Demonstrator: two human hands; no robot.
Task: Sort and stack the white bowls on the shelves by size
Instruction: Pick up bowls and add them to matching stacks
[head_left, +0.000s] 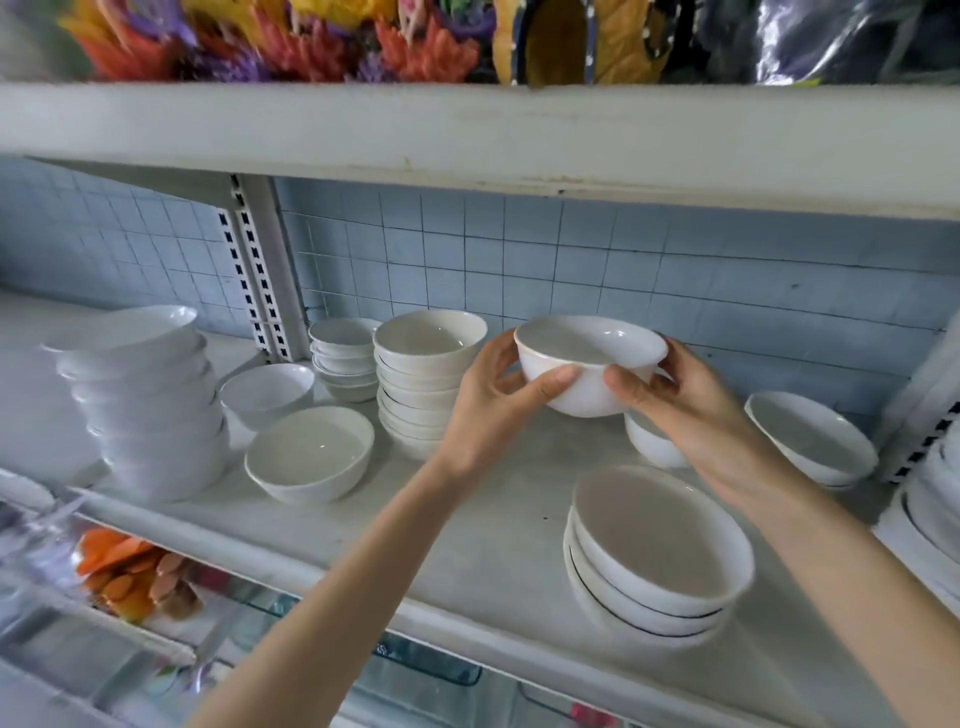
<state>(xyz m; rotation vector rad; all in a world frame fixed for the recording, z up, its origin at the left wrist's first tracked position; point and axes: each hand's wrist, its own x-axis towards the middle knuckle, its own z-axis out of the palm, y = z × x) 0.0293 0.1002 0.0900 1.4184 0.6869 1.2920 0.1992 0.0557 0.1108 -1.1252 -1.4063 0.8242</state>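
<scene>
You have one bowl (589, 364) lifted clear of the shelf (493, 519), held between both hands. Your left hand (498, 395) wraps its left side with the thumb across the near wall. Your right hand (685, 400) grips the right side the same way. The bowl hangs upright just right of the middle stack (426, 384), above another bowl (652, 441) that your right wrist partly hides.

This looks like the sizing step: you have a bowl in hand and must choose its pile. Its rim seems close to the middle stack's and narrower than the wide front stack (660, 556), though the wide-angle view makes that uncertain. If they match, carry it left, centre it over the top bowl and lower it level so it nests without knocking the rim.

Two loose bowls (309, 452) sit left of that stack, and the tall stack (150, 405) beyond them leans a little, so keep your elbow away from it.
</scene>
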